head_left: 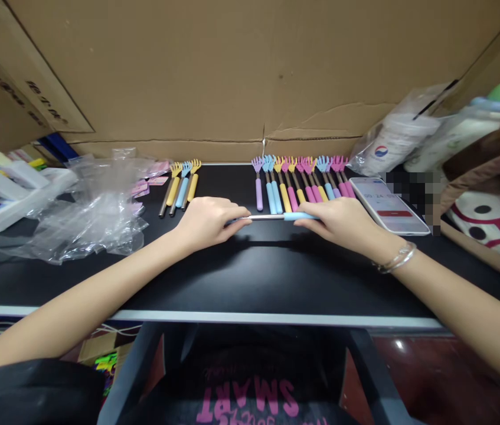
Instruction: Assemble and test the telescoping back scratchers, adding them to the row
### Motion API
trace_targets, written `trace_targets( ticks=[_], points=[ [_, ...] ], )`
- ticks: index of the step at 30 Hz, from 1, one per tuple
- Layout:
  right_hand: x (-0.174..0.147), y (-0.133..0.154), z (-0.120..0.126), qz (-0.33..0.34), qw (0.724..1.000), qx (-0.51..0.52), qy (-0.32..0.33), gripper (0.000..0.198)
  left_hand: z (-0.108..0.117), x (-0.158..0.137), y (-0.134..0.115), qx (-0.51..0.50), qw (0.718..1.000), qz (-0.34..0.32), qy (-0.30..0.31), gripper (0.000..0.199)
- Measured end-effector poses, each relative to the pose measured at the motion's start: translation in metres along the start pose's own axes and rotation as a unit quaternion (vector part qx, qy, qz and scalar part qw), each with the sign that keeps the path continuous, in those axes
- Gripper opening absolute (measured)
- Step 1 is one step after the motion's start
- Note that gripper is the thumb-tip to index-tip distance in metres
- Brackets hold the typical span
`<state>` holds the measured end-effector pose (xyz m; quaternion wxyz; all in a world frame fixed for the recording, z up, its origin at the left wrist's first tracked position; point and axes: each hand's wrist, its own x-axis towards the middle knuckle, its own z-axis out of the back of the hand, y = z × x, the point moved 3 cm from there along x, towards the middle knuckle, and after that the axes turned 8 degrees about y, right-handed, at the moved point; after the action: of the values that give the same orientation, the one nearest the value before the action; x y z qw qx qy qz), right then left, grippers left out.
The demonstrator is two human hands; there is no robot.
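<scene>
Between my two hands, level above the black table (258, 271), is a telescopic back scratcher (267, 217) with a metal rod and a light blue grip. My left hand (209, 221) pinches its left end, and the fingers hide that end. Around the blue grip close the fingers of my right hand (333, 221). Behind them lies a row of claw-headed back scratchers in several colours, among them a purple back scratcher (258, 192) at the row's left end. Past my left hand lie a blue back scratcher (182, 192) and two yellow ones, metal rods alongside.
Crumpled clear plastic bags (94, 212) lie left, near pink packets (141, 188) and a white power strip (23, 195). On the right are a phone (389, 206), a bagged Pepsi cup (398, 141) and a bottle (475, 127). A cardboard wall (214, 71) stands behind the table.
</scene>
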<state>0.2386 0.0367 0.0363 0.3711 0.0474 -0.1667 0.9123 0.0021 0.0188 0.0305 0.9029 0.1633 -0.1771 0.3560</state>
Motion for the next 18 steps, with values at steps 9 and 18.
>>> trace_targets(
  ticks=[9, 18],
  points=[
    [-0.003, 0.002, 0.009, 0.017, 0.996, -0.042, -0.072, 0.042, -0.01, 0.002, 0.001, -0.217, 0.957, 0.1, 0.168, 0.033],
    [-0.002, 0.003, 0.012, 0.006, 0.997, -0.048, -0.063, 0.044, -0.008, 0.004, -0.003, -0.263, 0.946, 0.096, 0.166, 0.033]
  ],
)
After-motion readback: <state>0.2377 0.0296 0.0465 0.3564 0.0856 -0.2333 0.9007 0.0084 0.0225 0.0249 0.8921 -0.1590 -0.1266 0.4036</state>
